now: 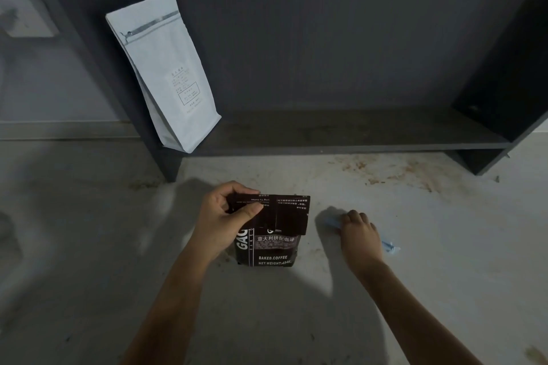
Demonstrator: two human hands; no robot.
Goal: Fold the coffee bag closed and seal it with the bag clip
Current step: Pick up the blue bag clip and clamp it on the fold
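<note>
A dark coffee bag [275, 243] with white lettering stands upright on the pale floor, its top folded over toward me. My left hand [225, 219] pinches the left end of that folded flap between thumb and fingers. To the right of the bag, my right hand [360, 235] lies palm down over a light blue bag clip [390, 246]. The clip's ends stick out from under the hand on both sides. The fingers curl around it, though the grip itself is hidden beneath the hand.
A tall white coffee bag [166, 68] leans against the left upright of a dark low shelf unit [341, 133]. Brown stains [397, 170] mark the floor in front of the shelf at the right.
</note>
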